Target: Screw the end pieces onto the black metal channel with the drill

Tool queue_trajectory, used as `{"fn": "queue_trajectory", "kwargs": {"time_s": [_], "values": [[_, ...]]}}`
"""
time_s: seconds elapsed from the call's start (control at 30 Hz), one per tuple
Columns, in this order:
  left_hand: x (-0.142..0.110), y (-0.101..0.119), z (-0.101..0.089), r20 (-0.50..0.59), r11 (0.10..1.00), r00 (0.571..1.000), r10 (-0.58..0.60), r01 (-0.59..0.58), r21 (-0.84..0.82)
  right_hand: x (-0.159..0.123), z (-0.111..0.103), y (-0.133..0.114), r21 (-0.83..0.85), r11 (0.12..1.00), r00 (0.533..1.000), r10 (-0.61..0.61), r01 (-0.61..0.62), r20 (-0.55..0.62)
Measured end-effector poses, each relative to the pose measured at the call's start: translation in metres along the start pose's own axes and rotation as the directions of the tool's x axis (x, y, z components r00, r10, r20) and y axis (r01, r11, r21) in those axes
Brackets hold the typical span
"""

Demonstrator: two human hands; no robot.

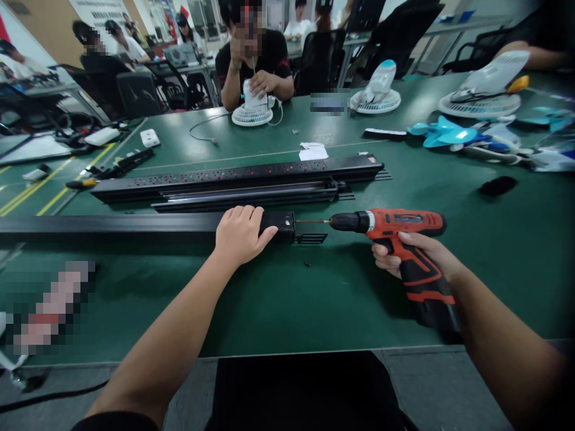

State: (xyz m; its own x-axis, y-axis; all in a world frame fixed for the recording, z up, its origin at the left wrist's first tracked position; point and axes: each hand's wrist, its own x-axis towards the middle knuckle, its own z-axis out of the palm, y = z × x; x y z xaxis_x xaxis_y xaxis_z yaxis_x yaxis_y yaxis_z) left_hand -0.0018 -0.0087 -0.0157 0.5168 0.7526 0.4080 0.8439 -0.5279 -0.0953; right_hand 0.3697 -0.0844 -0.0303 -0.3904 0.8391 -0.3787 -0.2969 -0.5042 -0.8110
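Observation:
A long black bar (112,225), likely a power strip casing, lies across the near side of the table. My left hand (240,236) presses on it close to its right end, fingers curled over the far edge and thumb stretched to the right. My right hand (433,254) grips the handle of a red and black cordless drill (404,224), with the fingers around the trigger area. The drill points left, and its long thin bit (314,221) meets the bar's end face; whether it sits in a screw is too small to tell. Dark prongs (311,238) stick out below the bit.
Behind the bar lie a black power strip (242,172) with many sockets and a black channel (251,196). A small dark piece (307,264) rests in front. White fans (375,99), blue fan blades (442,131) and a black brush-like object (498,185) are farther right. Across the table, a person handles another fan (252,114).

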Motion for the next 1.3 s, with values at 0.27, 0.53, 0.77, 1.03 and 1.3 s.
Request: {"fn": "queue_trajectory", "kwargs": {"time_s": [0.27, 0.53, 0.77, 1.03, 1.3], "values": [[0.000, 0.000, -0.001, 0.024, 1.000, 1.000, -0.013, 0.014, -0.016, -0.001, 0.002, -0.001, 0.023, 1.000, 0.999, 0.010, -0.011, 0.046], [0.000, 0.000, 0.000, -0.007, 1.000, 1.000, 0.003, -0.003, -0.002, -0.001, 0.002, -0.001, 0.053, 0.999, 1.000, 0.004, -0.005, 0.006], [0.000, -0.001, 0.000, -0.002, 1.000, 1.000, 0.005, -0.005, -0.007, 0.000, 0.000, -0.002, 0.013, 0.999, 0.998, 0.043, -0.044, 0.055], [-0.001, -0.001, 0.001, -0.027, 1.000, 1.000, 0.011, -0.011, -0.003, 0.003, -0.007, 0.001, -0.012, 0.999, 0.998, 0.040, -0.040, 0.045], [-0.001, 0.000, 0.000, -0.025, 1.000, 1.000, 0.008, -0.008, -0.003, 0.003, -0.008, 0.001, 0.007, 1.000, 1.000, 0.022, -0.023, 0.018]]}}
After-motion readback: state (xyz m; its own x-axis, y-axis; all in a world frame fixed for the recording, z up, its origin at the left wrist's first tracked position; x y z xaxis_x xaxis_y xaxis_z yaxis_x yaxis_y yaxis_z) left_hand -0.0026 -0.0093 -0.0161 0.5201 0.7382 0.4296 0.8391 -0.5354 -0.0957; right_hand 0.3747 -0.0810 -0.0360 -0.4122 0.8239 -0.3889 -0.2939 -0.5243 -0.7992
